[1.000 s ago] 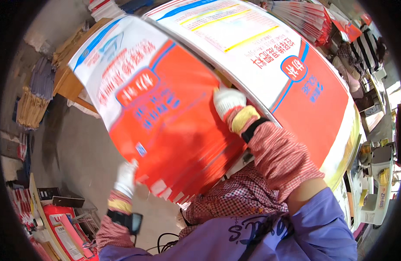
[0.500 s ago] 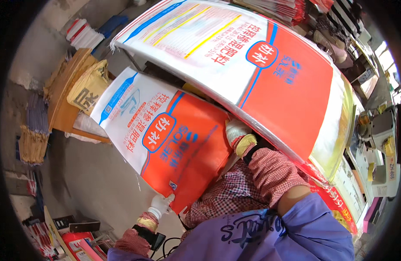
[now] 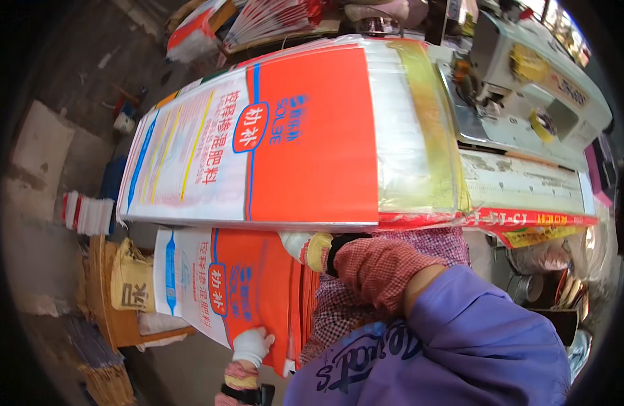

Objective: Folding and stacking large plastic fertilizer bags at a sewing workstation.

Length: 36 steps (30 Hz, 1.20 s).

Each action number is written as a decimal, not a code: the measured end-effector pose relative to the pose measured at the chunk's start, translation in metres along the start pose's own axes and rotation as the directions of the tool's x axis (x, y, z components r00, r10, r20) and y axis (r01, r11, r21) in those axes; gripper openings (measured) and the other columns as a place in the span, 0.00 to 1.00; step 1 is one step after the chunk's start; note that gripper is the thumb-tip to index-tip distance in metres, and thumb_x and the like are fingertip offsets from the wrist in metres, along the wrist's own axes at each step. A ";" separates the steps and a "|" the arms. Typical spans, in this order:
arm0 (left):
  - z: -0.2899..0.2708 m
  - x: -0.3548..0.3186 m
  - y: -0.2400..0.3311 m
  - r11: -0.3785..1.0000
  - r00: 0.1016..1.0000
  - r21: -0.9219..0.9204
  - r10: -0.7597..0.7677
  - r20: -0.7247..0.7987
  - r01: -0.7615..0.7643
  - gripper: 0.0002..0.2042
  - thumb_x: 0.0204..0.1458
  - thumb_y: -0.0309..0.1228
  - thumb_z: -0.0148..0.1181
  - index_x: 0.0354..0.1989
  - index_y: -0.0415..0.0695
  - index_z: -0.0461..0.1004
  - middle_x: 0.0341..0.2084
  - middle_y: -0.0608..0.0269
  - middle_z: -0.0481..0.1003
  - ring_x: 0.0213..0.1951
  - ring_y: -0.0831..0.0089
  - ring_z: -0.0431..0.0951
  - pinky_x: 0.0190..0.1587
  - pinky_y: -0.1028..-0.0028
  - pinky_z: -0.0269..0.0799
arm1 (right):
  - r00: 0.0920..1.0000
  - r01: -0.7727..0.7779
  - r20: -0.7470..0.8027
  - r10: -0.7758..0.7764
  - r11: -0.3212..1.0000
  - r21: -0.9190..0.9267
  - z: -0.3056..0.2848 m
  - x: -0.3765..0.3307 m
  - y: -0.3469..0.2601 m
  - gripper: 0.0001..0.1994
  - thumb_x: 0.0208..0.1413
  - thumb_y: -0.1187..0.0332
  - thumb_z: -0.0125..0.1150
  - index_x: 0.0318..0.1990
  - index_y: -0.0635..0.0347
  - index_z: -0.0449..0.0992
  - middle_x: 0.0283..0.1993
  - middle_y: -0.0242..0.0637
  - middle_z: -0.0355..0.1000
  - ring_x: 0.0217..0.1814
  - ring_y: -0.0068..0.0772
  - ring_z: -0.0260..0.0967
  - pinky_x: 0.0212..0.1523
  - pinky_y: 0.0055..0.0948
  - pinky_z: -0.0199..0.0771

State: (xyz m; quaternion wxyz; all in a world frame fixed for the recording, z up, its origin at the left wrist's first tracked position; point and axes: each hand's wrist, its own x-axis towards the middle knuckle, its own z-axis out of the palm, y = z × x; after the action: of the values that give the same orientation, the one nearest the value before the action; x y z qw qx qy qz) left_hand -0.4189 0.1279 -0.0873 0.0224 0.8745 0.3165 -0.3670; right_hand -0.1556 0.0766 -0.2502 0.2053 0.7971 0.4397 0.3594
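Observation:
A stack of flat orange-red and white printed sacks (image 3: 190,277) lies low in front of me, its layers showing at the edge beside my checked apron. My left hand (image 3: 252,346), in a white glove, grips the near edge of these sacks, thumb and fingers closed. At their far edge my right hand (image 3: 295,245), also gloved, is closed on the orange part, its fingertips partly hidden. Just beyond, a bigger pile of similar sacks (image 3: 312,142) rests on the worktable, its clear and yellowish open-looking end toward the right.
An industrial sewing machine (image 3: 528,88) stands at the right on the white table (image 3: 522,179). To the left are a wooden stool-like piece (image 3: 102,298) with a yellow sack (image 3: 131,271) and a folded white bundle (image 3: 92,213). More stacked sacks (image 3: 271,24) lie at the back.
My view has swung right, bringing the sewing machine fully in. The lower sacks now sit closer under the table edge, with several layers showing at their side. Both hands keep hold of them.

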 end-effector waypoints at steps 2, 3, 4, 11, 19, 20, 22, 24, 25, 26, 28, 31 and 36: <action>-0.062 0.001 0.025 0.962 0.967 -0.109 0.244 -0.068 -0.250 0.17 0.47 0.48 0.51 0.27 0.46 0.74 0.25 0.53 0.74 0.31 0.54 0.75 0.33 0.60 0.69 | 0.971 -0.161 -0.096 0.219 0.897 0.411 -0.026 -0.001 0.022 0.15 0.52 0.67 0.45 0.46 0.59 0.68 0.39 0.43 0.70 0.40 0.40 0.70 0.38 0.38 0.72; -0.091 -0.001 0.046 0.925 0.927 -0.119 0.342 -0.155 -0.361 0.17 0.48 0.47 0.51 0.26 0.45 0.73 0.24 0.52 0.74 0.30 0.54 0.74 0.33 0.60 0.68 | 0.969 -0.178 -0.089 0.232 0.897 0.405 -0.048 -0.004 0.047 0.15 0.52 0.67 0.45 0.46 0.59 0.68 0.39 0.43 0.70 0.40 0.40 0.70 0.38 0.38 0.72; -0.121 -0.001 0.068 0.863 0.868 -0.155 0.443 -0.226 -0.481 0.15 0.48 0.45 0.51 0.25 0.44 0.73 0.23 0.53 0.73 0.30 0.54 0.74 0.33 0.61 0.68 | 0.981 -0.193 0.091 0.173 0.798 0.571 -0.066 -0.011 0.076 0.16 0.51 0.67 0.46 0.47 0.59 0.68 0.40 0.44 0.70 0.41 0.41 0.70 0.38 0.39 0.72; -0.236 0.015 0.233 0.416 0.242 0.146 0.742 -0.624 -0.897 0.11 0.43 0.33 0.58 0.32 0.40 0.72 0.28 0.54 0.73 0.34 0.60 0.73 0.37 0.69 0.68 | 0.925 -0.182 0.280 -0.257 0.346 0.920 -0.115 -0.076 0.174 0.12 0.42 0.68 0.53 0.37 0.55 0.75 0.36 0.42 0.72 0.34 0.44 0.73 0.28 0.44 0.72; -0.250 0.060 0.279 0.493 0.381 0.055 0.733 -0.563 -0.868 0.11 0.42 0.31 0.57 0.35 0.41 0.71 0.29 0.50 0.71 0.37 0.54 0.72 0.39 0.63 0.67 | 0.974 -0.227 0.226 -0.012 -0.068 0.972 -0.140 -0.117 0.280 0.14 0.49 0.65 0.53 0.45 0.52 0.72 0.35 0.39 0.73 0.37 0.42 0.72 0.36 0.39 0.71; -0.249 0.051 0.273 0.475 0.293 0.164 0.742 -0.603 -0.865 0.10 0.42 0.30 0.57 0.34 0.41 0.71 0.28 0.51 0.71 0.35 0.54 0.72 0.38 0.63 0.67 | 0.952 -0.258 0.291 0.101 -0.255 0.932 -0.137 -0.119 0.287 0.12 0.50 0.67 0.54 0.43 0.52 0.74 0.36 0.40 0.73 0.37 0.38 0.72 0.38 0.36 0.71; -0.248 0.025 0.260 0.454 0.243 0.216 0.753 -0.611 -0.865 0.09 0.42 0.30 0.57 0.33 0.42 0.72 0.26 0.53 0.70 0.33 0.56 0.72 0.36 0.63 0.67 | 0.839 -0.223 0.474 0.266 -0.626 0.747 -0.137 -0.122 0.309 0.11 0.51 0.68 0.55 0.42 0.56 0.74 0.34 0.37 0.74 0.34 0.30 0.72 0.35 0.27 0.71; -0.245 0.000 0.244 0.450 0.210 0.254 0.751 -0.626 -0.856 0.08 0.41 0.30 0.56 0.31 0.43 0.72 0.25 0.55 0.70 0.31 0.58 0.72 0.33 0.64 0.68 | 0.646 -0.264 0.721 0.252 -0.812 0.521 -0.129 -0.118 0.326 0.12 0.53 0.65 0.54 0.41 0.60 0.74 0.34 0.36 0.74 0.34 0.26 0.71 0.33 0.23 0.71; -0.242 -0.012 0.240 0.435 0.118 0.387 0.774 -0.622 -0.813 0.07 0.41 0.29 0.56 0.30 0.44 0.72 0.23 0.58 0.69 0.29 0.60 0.72 0.30 0.65 0.68 | 0.516 -0.312 0.827 0.223 -0.850 0.424 -0.122 -0.115 0.335 0.13 0.54 0.62 0.53 0.41 0.62 0.73 0.34 0.35 0.73 0.35 0.26 0.71 0.32 0.22 0.71; -0.240 -0.021 0.238 0.418 0.027 0.514 0.795 -0.607 -0.749 0.06 0.41 0.29 0.56 0.29 0.46 0.73 0.22 0.61 0.69 0.27 0.63 0.72 0.28 0.66 0.68 | 0.517 -0.275 0.845 0.138 -0.908 0.317 -0.116 -0.112 0.341 0.16 0.56 0.58 0.51 0.41 0.64 0.73 0.33 0.36 0.73 0.33 0.29 0.71 0.31 0.24 0.71; -0.234 -0.034 0.237 0.401 0.025 0.590 0.840 -0.542 -0.701 0.05 0.40 0.29 0.56 0.27 0.47 0.73 0.21 0.62 0.68 0.26 0.64 0.72 0.26 0.67 0.68 | 0.477 -0.292 0.879 -0.009 -0.945 0.148 -0.108 -0.099 0.349 0.17 0.55 0.57 0.51 0.40 0.64 0.72 0.32 0.36 0.73 0.32 0.29 0.71 0.30 0.24 0.72; -0.230 -0.033 0.236 0.307 -0.023 0.659 0.897 -0.442 -0.687 0.04 0.40 0.29 0.59 0.24 0.43 0.74 0.21 0.61 0.70 0.25 0.63 0.73 0.26 0.70 0.69 | 0.417 -0.348 0.904 -0.090 -0.935 0.067 -0.092 -0.083 0.342 0.19 0.53 0.54 0.54 0.37 0.63 0.73 0.30 0.36 0.73 0.26 0.33 0.71 0.28 0.26 0.72; -0.233 0.010 0.241 0.335 0.484 -0.349 0.589 -0.648 -0.875 0.11 0.43 0.29 0.61 0.33 0.37 0.71 0.23 0.65 0.72 0.28 0.77 0.72 0.33 0.77 0.69 | 0.609 -0.640 0.781 0.138 -0.495 0.587 -0.096 -0.061 0.345 0.17 0.49 0.56 0.57 0.30 0.63 0.74 0.23 0.45 0.71 0.25 0.38 0.71 0.25 0.32 0.69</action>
State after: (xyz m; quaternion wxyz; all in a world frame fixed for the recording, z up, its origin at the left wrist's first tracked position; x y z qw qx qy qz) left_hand -0.1297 0.0037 0.0295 0.4220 0.9062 -0.0245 0.0117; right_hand -0.0586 -0.1569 0.0104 -0.5842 0.7741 0.1212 -0.2115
